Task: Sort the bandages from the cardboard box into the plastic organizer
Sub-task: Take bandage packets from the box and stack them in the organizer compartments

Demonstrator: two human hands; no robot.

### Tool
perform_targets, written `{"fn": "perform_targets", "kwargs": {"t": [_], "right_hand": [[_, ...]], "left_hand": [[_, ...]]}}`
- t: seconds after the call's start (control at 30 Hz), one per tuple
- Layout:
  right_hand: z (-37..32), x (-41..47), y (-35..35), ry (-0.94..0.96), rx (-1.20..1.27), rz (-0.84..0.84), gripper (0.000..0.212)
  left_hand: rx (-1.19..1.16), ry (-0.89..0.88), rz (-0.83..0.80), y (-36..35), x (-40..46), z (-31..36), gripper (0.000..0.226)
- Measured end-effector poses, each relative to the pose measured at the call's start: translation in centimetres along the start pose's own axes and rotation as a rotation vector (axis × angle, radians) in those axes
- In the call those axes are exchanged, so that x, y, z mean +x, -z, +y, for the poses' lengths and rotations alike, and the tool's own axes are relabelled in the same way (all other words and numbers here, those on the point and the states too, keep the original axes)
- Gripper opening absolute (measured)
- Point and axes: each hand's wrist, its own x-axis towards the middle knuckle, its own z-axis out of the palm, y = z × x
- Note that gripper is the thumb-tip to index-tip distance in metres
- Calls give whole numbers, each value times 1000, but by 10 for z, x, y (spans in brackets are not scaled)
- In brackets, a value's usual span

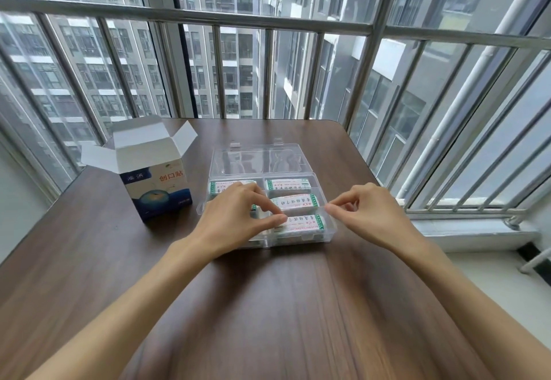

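Observation:
A clear plastic organizer point(301, 242) lies open at the table's middle, its lid point(256, 159) folded back. Stacks of white, green-edged bandages fill its compartments: three on the right, front point(304, 224), middle point(293, 202) and back point(287, 184), and one at the back left point(222, 186). My left hand point(238, 215) covers the left side, thumb and forefinger pinching the left end of the front stack. My right hand point(369, 212) has its fingertips pinched together at the organizer's right rim; whether they grip anything is unclear. The white and blue cardboard box point(158, 189) stands open to the left.
The dark wooden table point(268, 305) ends just behind the organizer's lid, close to a metal window railing point(268, 22). A grey window sill point(465, 230) runs along the right, below the table's edge.

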Motion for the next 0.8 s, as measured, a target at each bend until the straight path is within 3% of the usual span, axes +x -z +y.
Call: {"fn": "perform_targets", "kwargs": {"t": [0.2,0.37,0.5,0.57,0.67,0.77,0.8], "right_hand": [[-11,-6,-1,30,-87,-35,18],[-40,15,4,147,70,48,17],[-104,40,-15,452,112,32,32],[-137,53,-34,621,-8,31,52],[-169,74,-65,765,-401,91,66],[-175,80,-89,753,-445,173,38],[-175,78,-95,755,-401,236,24]], "left_hand": [[39,-16,24,-1,1,0,27],[-197,137,450,43,-7,-19,31],[-298,292,694,81,-29,-50,36],[-321,415,700,87,-46,-62,44],[-390,584,649,87,-60,-96,57],[-605,661,567,91,-56,-116,103],[-703,648,543,92,-52,-116,98]]}}
